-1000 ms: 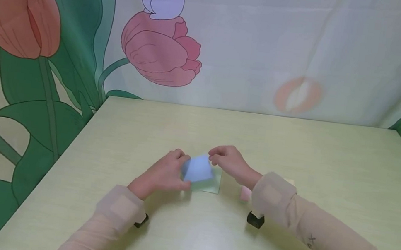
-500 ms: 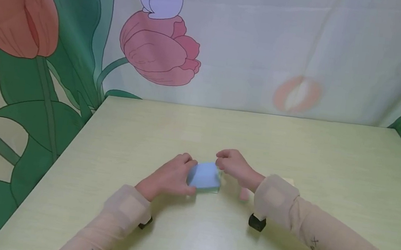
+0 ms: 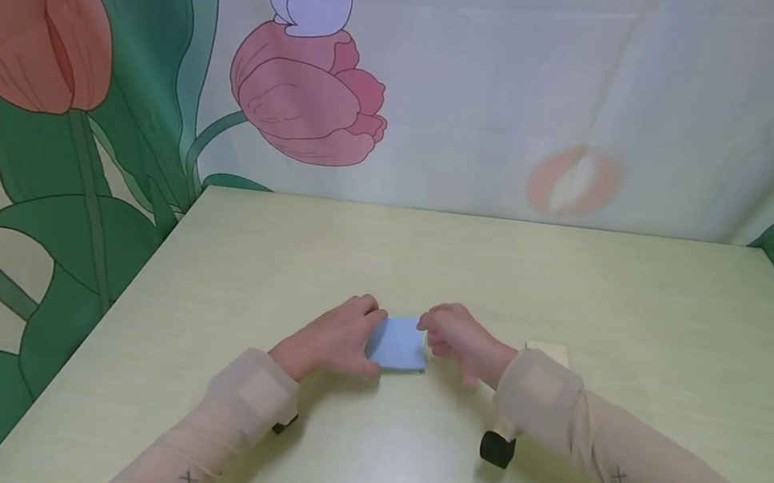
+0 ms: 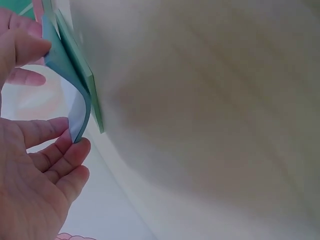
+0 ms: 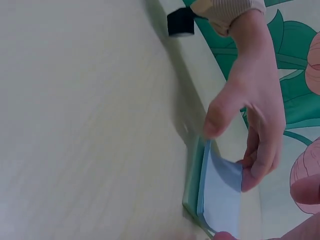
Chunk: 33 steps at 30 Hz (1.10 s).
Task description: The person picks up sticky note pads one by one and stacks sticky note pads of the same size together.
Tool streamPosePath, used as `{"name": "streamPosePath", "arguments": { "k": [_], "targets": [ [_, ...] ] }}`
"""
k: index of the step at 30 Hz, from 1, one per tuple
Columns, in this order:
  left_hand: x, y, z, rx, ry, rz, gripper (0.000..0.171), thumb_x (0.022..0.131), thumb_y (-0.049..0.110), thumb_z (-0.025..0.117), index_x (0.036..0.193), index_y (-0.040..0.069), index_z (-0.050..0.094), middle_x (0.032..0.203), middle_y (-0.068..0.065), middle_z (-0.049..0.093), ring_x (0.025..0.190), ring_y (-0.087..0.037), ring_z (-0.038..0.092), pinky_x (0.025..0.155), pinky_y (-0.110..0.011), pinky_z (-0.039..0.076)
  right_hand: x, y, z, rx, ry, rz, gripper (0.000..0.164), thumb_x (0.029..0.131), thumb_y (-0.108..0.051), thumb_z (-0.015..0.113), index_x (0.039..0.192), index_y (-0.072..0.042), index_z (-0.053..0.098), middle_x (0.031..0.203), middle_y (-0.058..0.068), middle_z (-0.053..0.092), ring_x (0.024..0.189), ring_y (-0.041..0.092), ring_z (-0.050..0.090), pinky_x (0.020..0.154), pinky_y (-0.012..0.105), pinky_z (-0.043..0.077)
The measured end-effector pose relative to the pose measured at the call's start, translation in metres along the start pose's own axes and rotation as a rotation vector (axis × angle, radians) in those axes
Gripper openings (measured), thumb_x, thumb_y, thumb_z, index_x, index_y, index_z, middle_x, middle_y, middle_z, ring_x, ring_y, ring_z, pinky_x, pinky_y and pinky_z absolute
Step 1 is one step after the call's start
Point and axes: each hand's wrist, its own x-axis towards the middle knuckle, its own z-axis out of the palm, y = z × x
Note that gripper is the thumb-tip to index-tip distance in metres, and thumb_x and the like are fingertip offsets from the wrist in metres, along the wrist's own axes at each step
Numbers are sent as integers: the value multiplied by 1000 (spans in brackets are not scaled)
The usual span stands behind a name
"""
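Note:
A blue sticky note pad [image 3: 399, 344] lies close over a green sticky note pad [image 4: 75, 55] on the table, nearly covering it in the head view. My left hand [image 3: 339, 335] grips the blue pad's left end, thumb at the near side and fingers at the far side. In the left wrist view the blue pad bows, with a gap over the green one. My right hand [image 3: 464, 336] has its curled fingertips at the far right corner of the blue pad. In the right wrist view its fingers show only partly, at the lower right edge.
Partly hidden by my right hand and sleeve are a pink piece [image 3: 470, 381] and a pale yellow one [image 3: 551, 352], both on the table. The light table [image 3: 674, 325] ends at a curtain [image 3: 462, 106] with printed tulips. A black camera box [image 3: 497, 448] hangs under my right wrist.
The blue pad has gone from tilted and raised to lying nearly flat over the green pad, slightly to the right. Both hands have shifted right and lower with it.

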Motion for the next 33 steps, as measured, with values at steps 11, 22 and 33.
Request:
{"name": "streamPosePath", "arguments": {
  "k": [11, 22, 33],
  "targets": [
    [8, 2, -4, 61, -91, -4, 63, 62, 38, 66, 112, 3, 52, 101, -5, 45, 85, -14, 41, 69, -21, 40, -4, 6, 8, 85, -12, -30, 49, 81, -10, 46, 126, 4, 32, 94, 4, 31, 79, 17, 31, 73, 26, 31],
    [15, 3, -4, 57, -210, -62, 67, 63, 41, 68, 116, 4, 49, 107, -5, 43, 89, -15, 41, 73, -23, 40, -5, 8, 10, 125, -2, -31, 49, 81, -9, 46, 126, 4, 34, 107, 6, 36, 91, 19, 33, 80, 28, 33],
    [15, 6, -6, 57, -219, -41, 68, 64, 39, 69, 117, 3, 48, 122, -9, 43, 102, -20, 43, 86, -30, 41, -5, 9, 10, 131, -3, -39, 49, 80, -9, 46, 126, 5, 33, 109, 7, 36, 93, 20, 33, 82, 28, 33]
  ]
}}
